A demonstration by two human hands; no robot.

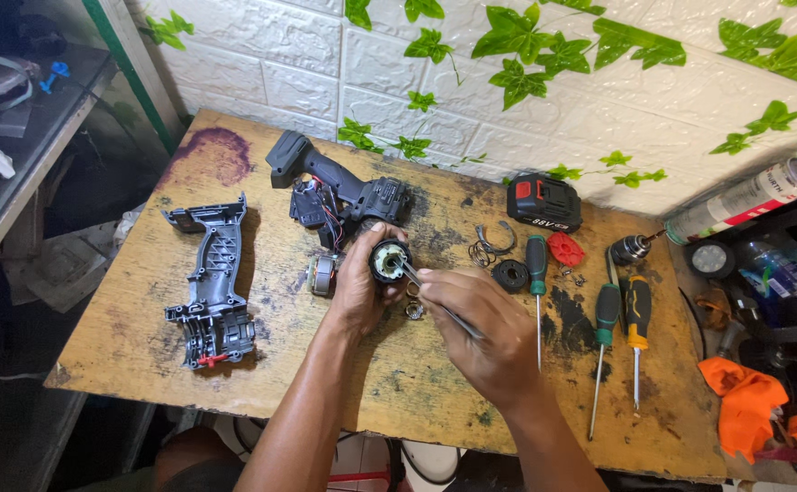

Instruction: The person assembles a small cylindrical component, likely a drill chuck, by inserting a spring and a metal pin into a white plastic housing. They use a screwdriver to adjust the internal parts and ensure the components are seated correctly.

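Round black gear housing with a pale metal core [389, 261] sits at the middle of the worn, stained plywood table [143, 310], gripped in the left hand [362, 287], whose fingers close around its barrel.

Going from the left: a grey ribbed plastic shell half of a drill casing [212, 287] lies open side up, well apart from the hands. Beyond it the other black casing half with exposed red and black wires [339, 191] rests near the wall, and a small copper-wound motor part [323, 273] lies just beside the left wrist. The right hand [480, 328] pinches a slim metal tool [435, 301], its tip set into the housing's open face. A small toothed metal ring [414, 310] lies between the two hands.

Further right lie a black and red battery pack [544, 200], a bent wire spring [494, 241], a black ring-shaped part [510, 274], a flat red plastic disc [565, 248], a metal drill chuck [631, 248], and three screwdrivers: two with green and black handles [536, 264] [607, 310], one with a yellow and black handle [636, 314]. A spray can [745, 199] leans at the far edge above crumpled orange cloth [745, 401].

Judging by the spread, the drill is already well stripped down: casing split, motor, battery and chuck out. The gear housing's insides appear to be what is left.
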